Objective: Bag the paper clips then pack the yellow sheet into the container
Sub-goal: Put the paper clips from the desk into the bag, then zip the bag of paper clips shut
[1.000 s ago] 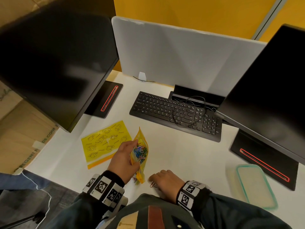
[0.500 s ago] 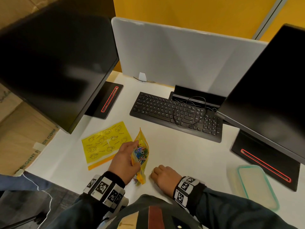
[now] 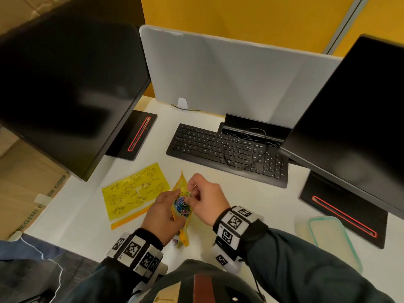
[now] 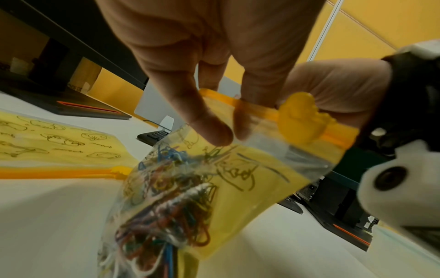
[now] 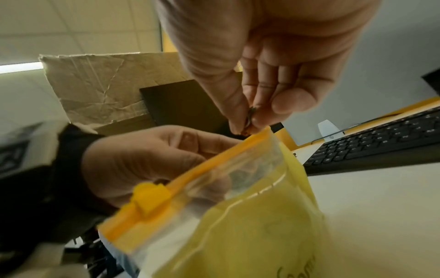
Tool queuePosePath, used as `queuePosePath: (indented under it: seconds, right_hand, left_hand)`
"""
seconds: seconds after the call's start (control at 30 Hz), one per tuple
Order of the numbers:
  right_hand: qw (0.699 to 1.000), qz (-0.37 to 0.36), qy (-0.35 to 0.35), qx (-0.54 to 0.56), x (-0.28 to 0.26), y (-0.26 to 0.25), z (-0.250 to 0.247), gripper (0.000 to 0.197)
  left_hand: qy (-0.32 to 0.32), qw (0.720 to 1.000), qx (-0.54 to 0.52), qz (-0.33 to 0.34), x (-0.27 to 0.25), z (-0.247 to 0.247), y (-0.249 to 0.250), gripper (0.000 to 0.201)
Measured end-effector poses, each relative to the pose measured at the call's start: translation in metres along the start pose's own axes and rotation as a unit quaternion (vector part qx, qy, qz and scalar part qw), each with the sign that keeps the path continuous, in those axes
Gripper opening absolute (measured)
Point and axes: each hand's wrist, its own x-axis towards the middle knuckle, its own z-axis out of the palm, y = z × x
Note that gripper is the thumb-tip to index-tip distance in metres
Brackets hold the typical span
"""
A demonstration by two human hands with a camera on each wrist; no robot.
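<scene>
A yellow zip bag point(image 3: 183, 207) with several coloured paper clips point(image 4: 166, 203) inside stands upright near the desk's front edge. My left hand point(image 3: 164, 213) grips it by the top edge, thumb and fingers point(image 4: 209, 129) pinching next to the orange slider point(image 4: 302, 116). Just above the bag's open mouth point(image 5: 238, 163), my right hand point(image 5: 250, 122) pinches a small paper clip point(image 5: 250, 115) between thumb and fingertips. The yellow sheet point(image 3: 135, 190) with line drawings lies flat on the desk left of the bag. The clear container point(image 3: 328, 239) with a teal rim sits at the right.
A black keyboard point(image 3: 227, 152) with a looped cable lies behind the hands. Two dark monitors point(image 3: 65, 90) point(image 3: 354, 119) overhang both sides, their bases on the desk. A grey divider point(image 3: 229, 79) closes the back. Cardboard boxes stand at the left.
My right hand has risen from the desk's front edge, carrying a paper clip up to the bag's mouth. The left hand has kept hold of the bag, almost in place.
</scene>
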Motion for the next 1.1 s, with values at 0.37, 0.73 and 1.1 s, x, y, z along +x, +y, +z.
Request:
queuePosePath:
  seconds: [0.37,0.73,1.1]
  right_hand:
    - [0.989,0.021,-0.047,-0.138,-0.028,0.0,-0.017,0.054]
    - [0.972,0.066,0.031,-0.223,-0.035,0.053,-0.052,0.015]
    - [0.982,0.079,0.077,-0.156,-0.049,0.065,-0.061,0.013]
  left_hand:
    - [0.036,0.986,-0.152,-0.062,0.013,-0.014,0.01,0.069]
    - [0.006,0.978,0.108,0.177,0.011,-0.004,0.05,0.046]
    - [-0.051,0.876,0.334,0.345,0.047,0.033,0.079,0.028]
